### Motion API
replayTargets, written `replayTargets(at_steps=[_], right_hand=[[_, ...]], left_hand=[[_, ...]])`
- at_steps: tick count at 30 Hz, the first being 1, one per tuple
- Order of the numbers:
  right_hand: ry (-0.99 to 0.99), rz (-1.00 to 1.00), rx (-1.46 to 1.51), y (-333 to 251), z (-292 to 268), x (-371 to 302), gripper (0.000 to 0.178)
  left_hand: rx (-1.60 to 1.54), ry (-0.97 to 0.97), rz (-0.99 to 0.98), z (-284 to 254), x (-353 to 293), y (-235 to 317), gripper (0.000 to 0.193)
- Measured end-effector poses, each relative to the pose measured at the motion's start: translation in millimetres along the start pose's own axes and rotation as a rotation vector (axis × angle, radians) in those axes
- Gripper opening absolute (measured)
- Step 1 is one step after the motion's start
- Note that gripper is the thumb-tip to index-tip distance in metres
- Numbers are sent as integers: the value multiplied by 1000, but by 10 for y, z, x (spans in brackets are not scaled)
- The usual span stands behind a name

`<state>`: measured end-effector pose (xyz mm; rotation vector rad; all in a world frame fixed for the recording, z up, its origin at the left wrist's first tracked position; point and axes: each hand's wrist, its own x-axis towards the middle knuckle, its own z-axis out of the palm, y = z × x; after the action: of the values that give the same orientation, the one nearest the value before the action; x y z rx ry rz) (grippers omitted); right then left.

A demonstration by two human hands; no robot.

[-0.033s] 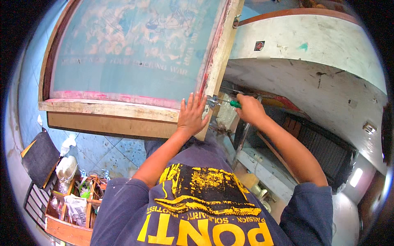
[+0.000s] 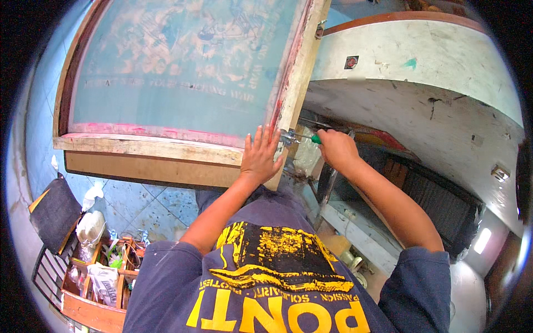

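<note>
A silk-screen frame (image 2: 152, 147) with pale wooden sides and teal mesh (image 2: 161, 108) lies on a brown board (image 2: 150, 168). My left hand (image 2: 259, 158) rests flat on the frame's near right corner, fingers stretched out. From the right, my right hand (image 2: 338, 149) is closed around the green handle of a screwdriver (image 2: 316, 139). The screwdriver's shaft points left at a metal hinge clamp (image 2: 288, 137) on the frame's right side, beside my left fingertips. Whether the tip sits in a screw is too small to tell.
A second metal fitting (image 2: 320, 29) is on the frame's far right side. To the right stands a curved, stained white counter (image 2: 411, 53), with a dark slatted box (image 2: 430, 200) below. A wooden crate (image 2: 94, 308) of bottles and bags stands at lower left, on blue floor tiles.
My right hand has turned slightly and covers more of the screwdriver's green handle. My left hand stays on the frame's corner.
</note>
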<state>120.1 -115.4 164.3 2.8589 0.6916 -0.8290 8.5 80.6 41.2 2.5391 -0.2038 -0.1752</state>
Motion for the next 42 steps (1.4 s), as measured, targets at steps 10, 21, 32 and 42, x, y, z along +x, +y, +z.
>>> replayTargets(at_steps=[10, 21, 32, 42], right_hand=[[-220, 489, 244, 3, 67, 269, 28], [-47, -39, -192, -199, -105, -138, 14], [-307, 811, 702, -23, 95, 233, 40], [-118, -50, -163, -336, -24, -131, 17]], left_hand=[[-12, 50, 6, 20, 44, -23, 78], [-10, 52, -1, 35, 31, -23, 78], [9, 38, -10, -6, 40, 15, 77], [35, 26, -9, 43, 46, 18, 78]])
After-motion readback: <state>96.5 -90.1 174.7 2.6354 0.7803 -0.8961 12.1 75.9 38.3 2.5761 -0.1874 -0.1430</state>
